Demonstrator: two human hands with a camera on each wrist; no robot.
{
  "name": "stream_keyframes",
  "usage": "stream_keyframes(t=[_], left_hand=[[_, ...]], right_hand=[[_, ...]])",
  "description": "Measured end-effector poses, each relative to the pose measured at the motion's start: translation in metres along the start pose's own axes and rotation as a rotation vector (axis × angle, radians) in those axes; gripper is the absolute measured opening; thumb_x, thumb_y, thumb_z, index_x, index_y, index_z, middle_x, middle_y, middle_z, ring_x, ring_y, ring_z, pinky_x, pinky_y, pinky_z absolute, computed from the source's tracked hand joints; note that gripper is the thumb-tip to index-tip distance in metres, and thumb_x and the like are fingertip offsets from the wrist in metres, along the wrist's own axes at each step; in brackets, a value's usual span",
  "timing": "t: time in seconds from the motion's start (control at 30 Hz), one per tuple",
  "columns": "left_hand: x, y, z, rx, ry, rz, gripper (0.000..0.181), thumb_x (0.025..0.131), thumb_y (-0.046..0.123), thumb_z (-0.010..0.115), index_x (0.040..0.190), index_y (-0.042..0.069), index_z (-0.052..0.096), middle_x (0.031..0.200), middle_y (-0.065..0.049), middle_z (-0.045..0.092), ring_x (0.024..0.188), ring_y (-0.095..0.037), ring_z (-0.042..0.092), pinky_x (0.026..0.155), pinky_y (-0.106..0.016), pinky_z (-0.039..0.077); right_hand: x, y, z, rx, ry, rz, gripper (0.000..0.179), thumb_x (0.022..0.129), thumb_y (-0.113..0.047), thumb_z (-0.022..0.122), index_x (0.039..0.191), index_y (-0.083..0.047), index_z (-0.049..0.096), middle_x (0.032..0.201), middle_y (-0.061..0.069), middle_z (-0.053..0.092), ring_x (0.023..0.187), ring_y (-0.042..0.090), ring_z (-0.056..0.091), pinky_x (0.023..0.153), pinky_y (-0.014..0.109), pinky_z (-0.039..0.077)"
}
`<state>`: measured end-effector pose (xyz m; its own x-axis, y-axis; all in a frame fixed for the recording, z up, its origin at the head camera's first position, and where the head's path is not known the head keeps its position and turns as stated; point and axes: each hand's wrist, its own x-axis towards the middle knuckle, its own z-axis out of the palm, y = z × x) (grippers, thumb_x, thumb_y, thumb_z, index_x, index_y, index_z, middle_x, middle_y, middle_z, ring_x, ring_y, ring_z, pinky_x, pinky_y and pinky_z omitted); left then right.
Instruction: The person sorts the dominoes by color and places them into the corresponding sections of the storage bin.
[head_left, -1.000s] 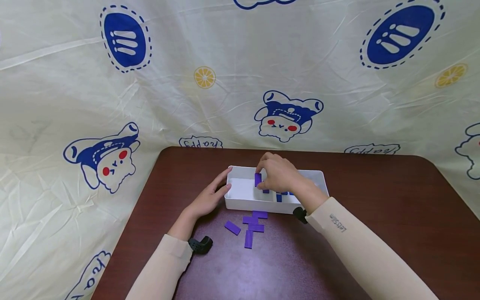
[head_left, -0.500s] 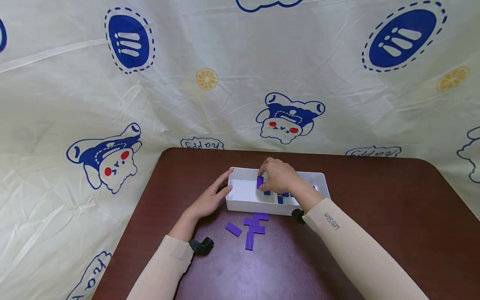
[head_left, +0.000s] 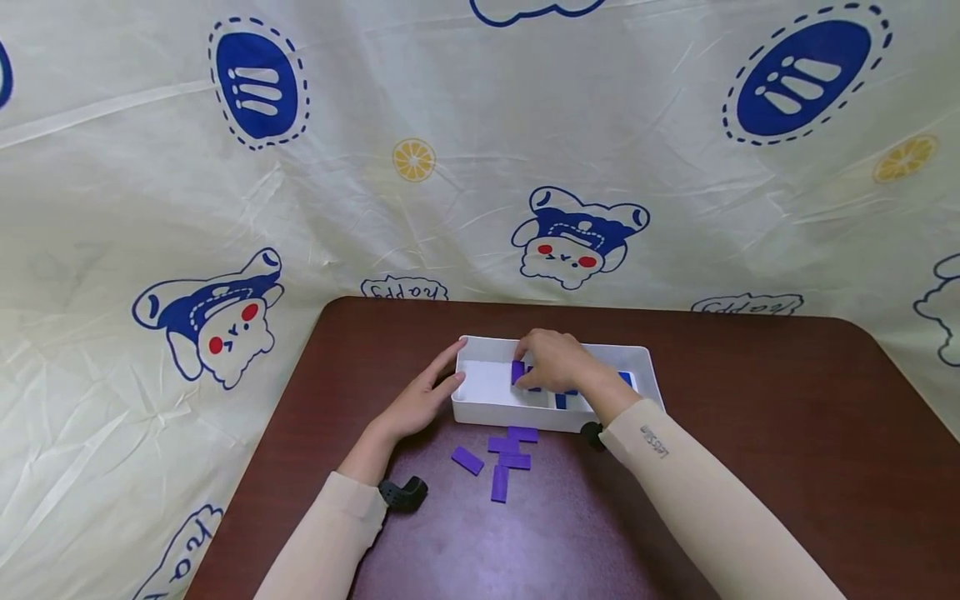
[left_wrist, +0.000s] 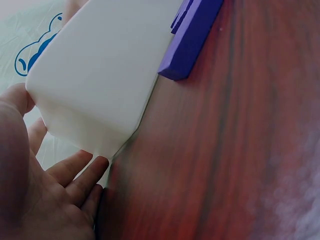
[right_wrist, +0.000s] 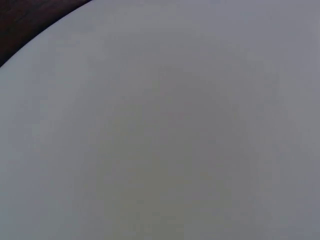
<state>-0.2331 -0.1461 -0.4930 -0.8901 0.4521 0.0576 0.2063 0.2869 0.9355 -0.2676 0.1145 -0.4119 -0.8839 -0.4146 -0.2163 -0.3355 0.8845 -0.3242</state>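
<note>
Right hand (head_left: 557, 360) arched (seemingly pinching block (head_left: 517, 372)).

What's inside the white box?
In the white box, the right hand pinches a purple block, and blue pieces peek out past the hand and forearm. Those cover part of the inside, so I can't tell what's hidden there.

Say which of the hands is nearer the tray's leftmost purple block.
Right: the right hand pinches that block; the left hand is farther left, touching the left end of the tray.
</note>
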Motion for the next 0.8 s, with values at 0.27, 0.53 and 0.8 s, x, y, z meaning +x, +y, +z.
stream_keyframes(t=[0.27, 0.53, 0.8], left_hand=[[0.0, 0.0, -0.0009, 0.002, 0.001, 0.004, 0.059, 0.111, 0.033, 0.048, 0.165, 0.036, 0.024, 0.17, -0.01, 0.03, 0.156, -0.031, 0.032, 0.124, -0.056, 0.031], [-0.0008, 0.0006, -0.0002, 0.0, 0.002, 0.004, 0.06, 0.111, 0.031, 0.048, 0.166, 0.032, 0.023, 0.169, -0.01, 0.031, 0.155, -0.031, 0.033, 0.123, -0.055, 0.031], [-0.0006, 0.0014, 0.0013, -0.007, -0.006, 0.01, 0.06, 0.111, 0.031, 0.048, 0.166, 0.032, 0.024, 0.169, -0.012, 0.031, 0.155, -0.032, 0.033, 0.123, -0.057, 0.03]], right_hand=[[0.0035, -0.003, 0.0012, -0.052, 0.005, 0.001, 0.043, 0.087, -0.033, 0.085, 0.123, -0.011, 0.074, 0.125, 0.009, 0.068, 0.121, 0.029, 0.06, 0.11, 0.058, 0.04], [0.0035, -0.0058, 0.0024, -0.059, 0.013, 0.006, 0.043, 0.086, -0.031, 0.086, 0.122, -0.009, 0.074, 0.122, 0.009, 0.069, 0.118, 0.029, 0.06, 0.109, 0.058, 0.04], [0.0002, -0.0047, 0.0054, -0.049, 0.021, 0.01, 0.043, 0.085, -0.03, 0.087, 0.121, -0.009, 0.075, 0.118, 0.008, 0.069, 0.114, 0.028, 0.06, 0.101, 0.054, 0.04]])
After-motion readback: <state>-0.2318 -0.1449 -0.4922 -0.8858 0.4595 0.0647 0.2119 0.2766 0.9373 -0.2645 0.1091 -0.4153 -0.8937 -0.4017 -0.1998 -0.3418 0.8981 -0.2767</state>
